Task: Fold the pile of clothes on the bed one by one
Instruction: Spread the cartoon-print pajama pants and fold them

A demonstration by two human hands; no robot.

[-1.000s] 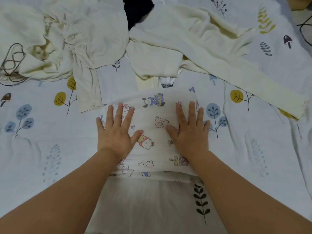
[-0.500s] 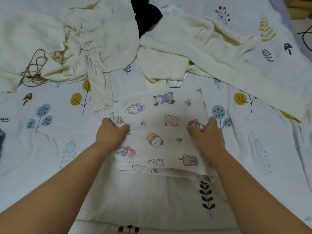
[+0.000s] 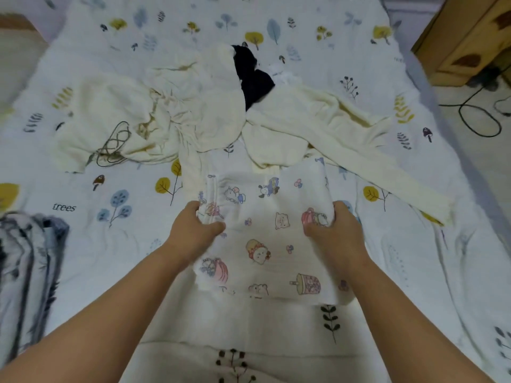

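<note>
Hands shifted from pressing to gripping: left hand, right hand clamp cartoon-print cloth side edges.

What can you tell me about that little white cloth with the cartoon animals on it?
The cartoon-print cloth is thin, soft white fabric dotted with small pastel animals and characters. It is folded into a rough rectangle and lies near the front of the bed. The left hand grips its left edge and the right hand its right edge. Its far edge overlaps a cream garment.
</note>
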